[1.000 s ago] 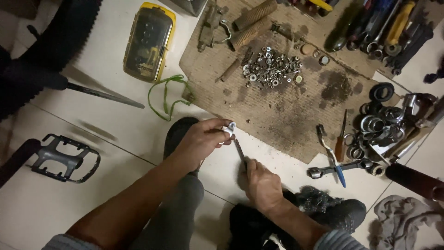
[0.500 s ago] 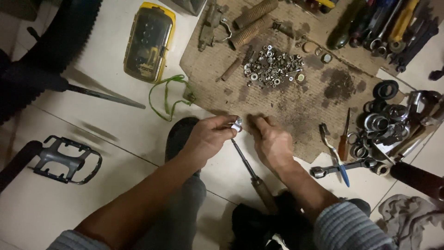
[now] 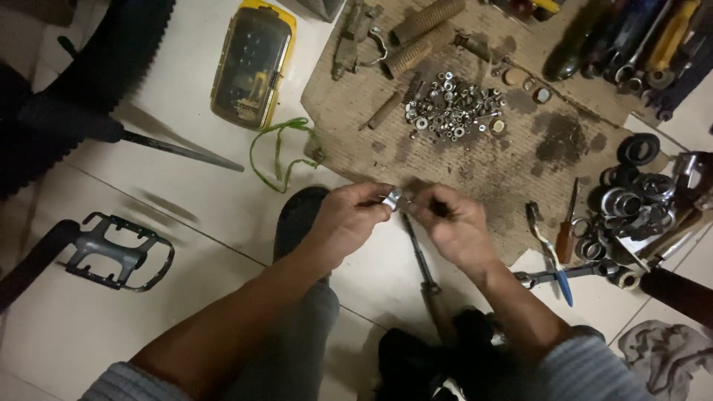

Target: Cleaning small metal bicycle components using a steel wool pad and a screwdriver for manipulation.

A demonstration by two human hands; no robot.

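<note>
Left hand point(image 3: 347, 215) pinching a small silver fitting point(image 3: 391, 198) at the fingertips; right hand point(image 3: 454, 226) closed just beside it, grip unclear, maybe on a dark bit. Below them a long screwdriver point(image 3: 425, 271), shaft running from the fitting down towards the body. Beyond, brown mat point(image 3: 475, 160) with loose nuts point(image 3: 450, 111); grey pedal point(image 3: 117, 250) far left.
</note>
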